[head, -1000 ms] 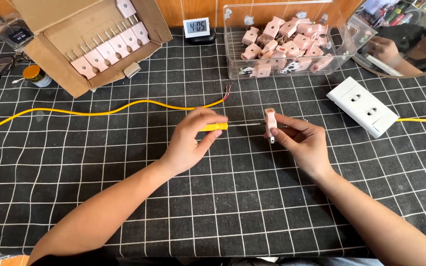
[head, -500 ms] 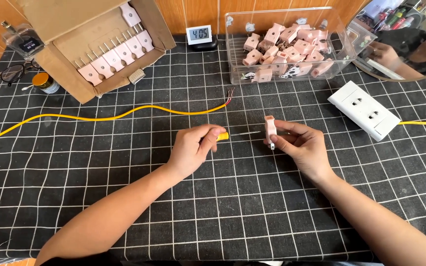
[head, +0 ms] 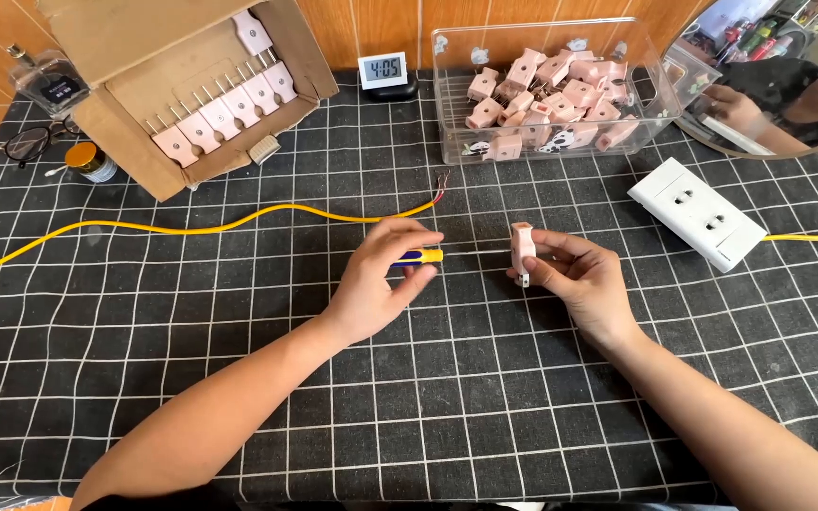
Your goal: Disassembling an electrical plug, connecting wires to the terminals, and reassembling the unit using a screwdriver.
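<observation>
Clutter rings the work: a cardboard box [head: 203, 90] with pale pink plugs lined up in a row, a clear plastic bin [head: 549, 90] heaped with more of them, a small digital clock [head: 383, 71] between the two, and a white double socket block [head: 698, 213] to the right. A thin yellow cable [head: 191, 227] snakes across the black, white-gridded cloth [head: 428, 397], its bared end near the left hand. Nothing lies between the hands. The left hand [head: 381, 279] is curled closed around a yellow-and-blue screwdriver handle [head: 418, 256]. The right hand [head: 579, 279] pinches a pink plug [head: 523, 251] upright, its prongs pointing down, just above the cloth.
</observation>
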